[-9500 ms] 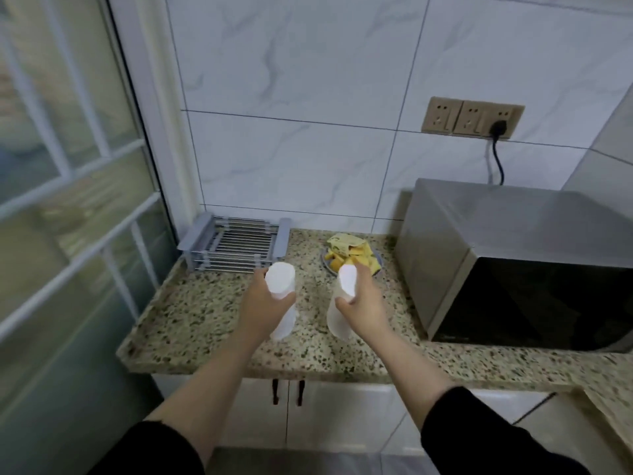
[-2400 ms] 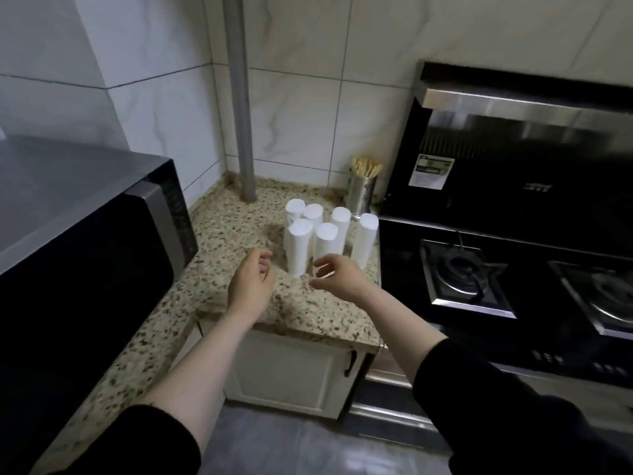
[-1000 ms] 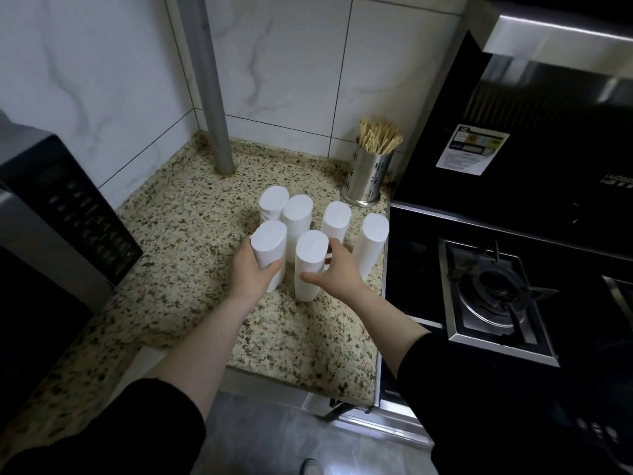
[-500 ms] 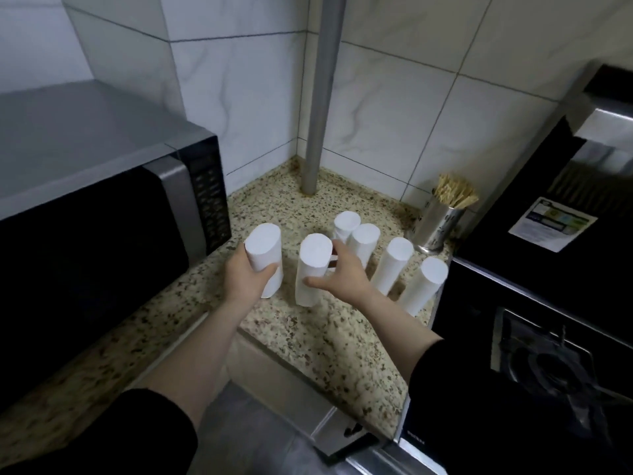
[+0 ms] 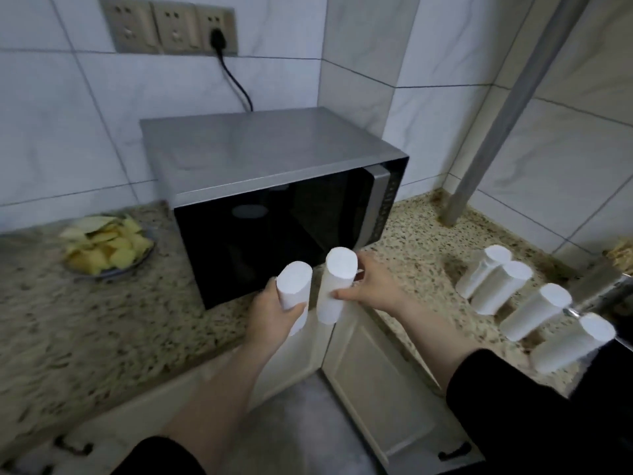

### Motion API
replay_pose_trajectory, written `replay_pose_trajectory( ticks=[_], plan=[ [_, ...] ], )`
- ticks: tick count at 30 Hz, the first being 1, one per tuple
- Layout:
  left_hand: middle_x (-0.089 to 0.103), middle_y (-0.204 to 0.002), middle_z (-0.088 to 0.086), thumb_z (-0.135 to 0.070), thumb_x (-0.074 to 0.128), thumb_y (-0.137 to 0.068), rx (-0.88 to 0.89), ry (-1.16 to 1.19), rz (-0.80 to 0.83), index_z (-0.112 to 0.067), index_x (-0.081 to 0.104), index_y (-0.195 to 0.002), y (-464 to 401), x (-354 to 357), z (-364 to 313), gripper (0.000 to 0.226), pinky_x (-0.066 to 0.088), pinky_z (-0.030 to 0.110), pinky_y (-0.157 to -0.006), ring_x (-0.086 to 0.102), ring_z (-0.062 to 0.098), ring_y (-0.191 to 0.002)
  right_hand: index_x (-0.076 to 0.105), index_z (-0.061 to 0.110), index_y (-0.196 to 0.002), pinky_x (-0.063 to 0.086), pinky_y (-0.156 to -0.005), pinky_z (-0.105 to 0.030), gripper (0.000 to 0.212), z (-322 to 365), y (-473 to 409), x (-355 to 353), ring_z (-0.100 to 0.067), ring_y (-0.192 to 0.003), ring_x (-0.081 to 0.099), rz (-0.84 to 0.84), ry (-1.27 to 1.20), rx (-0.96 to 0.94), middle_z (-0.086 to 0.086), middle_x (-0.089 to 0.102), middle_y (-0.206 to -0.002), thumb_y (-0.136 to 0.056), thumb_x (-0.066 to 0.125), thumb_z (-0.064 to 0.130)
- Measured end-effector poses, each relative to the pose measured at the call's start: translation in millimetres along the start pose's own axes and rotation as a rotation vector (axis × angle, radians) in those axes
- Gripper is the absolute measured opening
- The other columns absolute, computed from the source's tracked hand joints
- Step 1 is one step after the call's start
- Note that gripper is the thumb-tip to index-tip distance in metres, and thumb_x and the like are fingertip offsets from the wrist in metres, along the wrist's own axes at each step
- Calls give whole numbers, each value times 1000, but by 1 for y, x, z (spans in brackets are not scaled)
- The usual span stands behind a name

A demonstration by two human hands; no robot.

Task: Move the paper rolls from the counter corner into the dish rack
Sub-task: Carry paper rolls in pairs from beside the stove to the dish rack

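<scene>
Two paper rolls are in the air in front of the microwave [image 5: 274, 186], one per hand: left hand [image 5: 274, 315] is wrapped round the left roll [image 5: 294, 294], its lower end hidden behind the palm; right hand [image 5: 371, 286] pinches the right roll [image 5: 334, 286] from the side, thumb on the near face, fingers mostly hidden behind it. Both rolls upright, slightly tilted, just beside each other, not touching as far as can be seen. Four more rolls stand on the counter [image 5: 102, 320] at the right: back pair [image 5: 493, 277] touching each other, third roll [image 5: 534, 311] nearer, fourth roll [image 5: 572, 346] nearest the counter edge, its base blurred. Dish rack not in view. Far right edge is motion-blurred: a metal holder [image 5: 597, 286] with something pale on top, cut off by the frame, cannot make out contents. Plate of yellow chips [image 5: 106, 245] sits left of the microwave, well apart from the hands, blurred. Grey pipe [image 5: 507, 108] rises from the far right corner. Wall sockets [image 5: 168, 24] top left, cut by the frame, one black plug in with cable dropping behind the microwave. Open counter lies near left, between the plate and the near edge, and between microwave and standing rolls. Cabinet doors [image 5: 373, 382] below meet at an inside corner under the hands. Black sleeves cut off at the bottom.
</scene>
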State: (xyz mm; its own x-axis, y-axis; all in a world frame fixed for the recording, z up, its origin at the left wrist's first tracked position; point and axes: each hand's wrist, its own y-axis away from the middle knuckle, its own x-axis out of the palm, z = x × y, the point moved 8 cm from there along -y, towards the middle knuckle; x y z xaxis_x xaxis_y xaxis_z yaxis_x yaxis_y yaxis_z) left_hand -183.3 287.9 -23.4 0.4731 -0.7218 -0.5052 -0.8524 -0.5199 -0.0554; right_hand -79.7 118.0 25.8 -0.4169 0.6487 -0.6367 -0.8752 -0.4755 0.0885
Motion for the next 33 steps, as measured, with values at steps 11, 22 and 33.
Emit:
replay_pose_trajectory(
  ticks=[11, 22, 33],
  plan=[
    [56, -135, 9, -17, 76, -76, -131, 31, -203, -10, 47, -133, 86, -191, 104, 65, 42, 31, -96, 52, 26, -124, 51, 17, -122, 56, -73, -26, 72, 128, 54, 185, -15, -106, 58, 315, -63, -137, 2, 60, -117, -60, 87, 24],
    [56, -134, 9, -25, 74, -77, -367, -45, -540, -12, 47, -133, 131, -378, 185, 64, 46, 39, -94, 53, 29, -121, 47, 24, -132, 44, -80, -24, 78, 287, 54, 340, -12, -105, 55, 569, -52, -401, 5, 58, -124, -63, 86, 27],
    [59, -129, 12, -22, 76, -75, -372, -118, -767, -10, 49, -129, 69, -510, 212, 62, 49, 45, -93, 56, 31, -117, 48, 22, -129, 51, -82, -30, 75, 414, -32, 423, -16, -107, 56, 666, -76, -553, 3, 59, -125, -65, 85, 27]
  ],
)
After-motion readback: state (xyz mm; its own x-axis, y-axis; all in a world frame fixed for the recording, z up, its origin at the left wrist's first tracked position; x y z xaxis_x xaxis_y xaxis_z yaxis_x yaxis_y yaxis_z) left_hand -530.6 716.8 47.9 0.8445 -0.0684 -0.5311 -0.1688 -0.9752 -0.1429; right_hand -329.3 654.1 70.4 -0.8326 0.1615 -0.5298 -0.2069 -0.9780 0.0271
